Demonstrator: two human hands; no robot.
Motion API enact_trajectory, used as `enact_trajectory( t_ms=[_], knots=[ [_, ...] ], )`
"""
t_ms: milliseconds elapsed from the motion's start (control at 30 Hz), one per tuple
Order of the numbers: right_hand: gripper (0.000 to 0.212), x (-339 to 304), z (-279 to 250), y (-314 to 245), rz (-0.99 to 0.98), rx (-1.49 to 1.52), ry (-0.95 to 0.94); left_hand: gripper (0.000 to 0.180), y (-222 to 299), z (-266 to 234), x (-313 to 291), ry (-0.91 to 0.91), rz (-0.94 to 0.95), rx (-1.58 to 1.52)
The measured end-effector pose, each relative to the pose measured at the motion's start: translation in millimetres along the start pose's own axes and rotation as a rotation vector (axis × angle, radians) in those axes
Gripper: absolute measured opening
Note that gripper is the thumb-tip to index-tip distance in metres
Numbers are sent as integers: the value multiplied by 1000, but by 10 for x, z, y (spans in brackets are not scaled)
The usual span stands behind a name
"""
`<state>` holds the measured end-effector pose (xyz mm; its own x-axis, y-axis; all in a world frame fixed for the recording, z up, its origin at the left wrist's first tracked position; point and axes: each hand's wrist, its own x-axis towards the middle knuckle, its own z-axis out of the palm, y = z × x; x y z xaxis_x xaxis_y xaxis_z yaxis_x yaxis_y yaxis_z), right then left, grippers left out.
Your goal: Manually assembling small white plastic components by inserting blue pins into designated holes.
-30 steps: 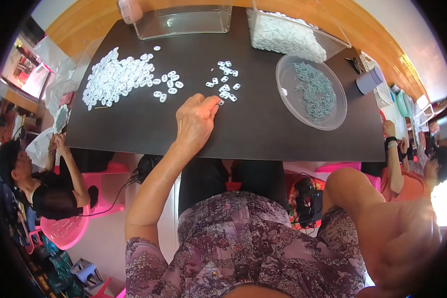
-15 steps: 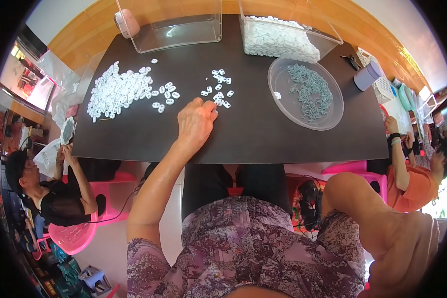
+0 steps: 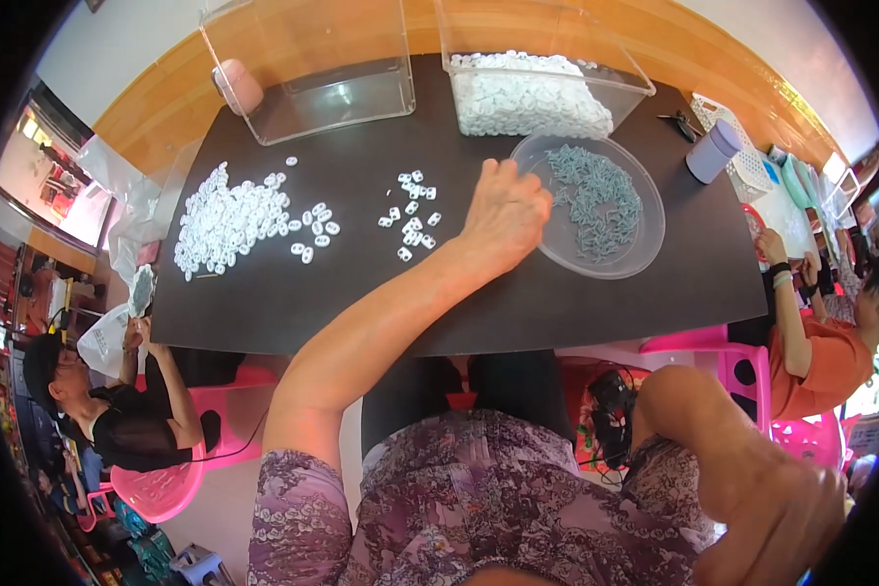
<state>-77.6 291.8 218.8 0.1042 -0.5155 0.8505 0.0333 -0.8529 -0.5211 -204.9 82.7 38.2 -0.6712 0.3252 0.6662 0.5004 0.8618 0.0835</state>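
My left hand [image 3: 506,210] reaches across the dark table to the left rim of a round clear plastic tray [image 3: 651,256]. Its fingers are curled together, and what they hold, if anything, is hidden. Inside the tray lies a heap of small grey-green screw-like pieces [image 3: 601,200]. To the left of this hand are several small white two-holed pieces [image 3: 412,207] in a loose group. My right arm is bent up at the lower right, with my right hand [image 3: 786,518] close to the camera, smeared and its fingers unclear; it is away from the table.
A large pile of white oval pieces [image 3: 230,220] covers the table's left side. At the back stand a clear bin [image 3: 337,122] and another bin filled with white pieces [image 3: 532,98]. A lavender cup [image 3: 713,151] stands at right. People sit on both sides, near pink chairs [image 3: 156,488].
My left hand has moved right, from the loose white pieces to the round tray's rim. The whole view has shifted slightly. My right hand has dropped lower in the view.
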Motion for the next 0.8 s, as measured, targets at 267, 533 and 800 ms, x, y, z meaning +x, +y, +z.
enact_trajectory(
  t_ms=[267, 533, 800],
  knots=[
    [31, -453, 74, -475, -40, 59, 14, 4, 48, 179, 297, -495, 62, 143],
    [31, -189, -17, -172, -65, 141, -50, 4, 43, 275, 222, -558, 68, 140],
    [32, -76, -103, -93, -31, 216, -24, 4, -48, 319, 308, -585, 80, 171]
  ],
)
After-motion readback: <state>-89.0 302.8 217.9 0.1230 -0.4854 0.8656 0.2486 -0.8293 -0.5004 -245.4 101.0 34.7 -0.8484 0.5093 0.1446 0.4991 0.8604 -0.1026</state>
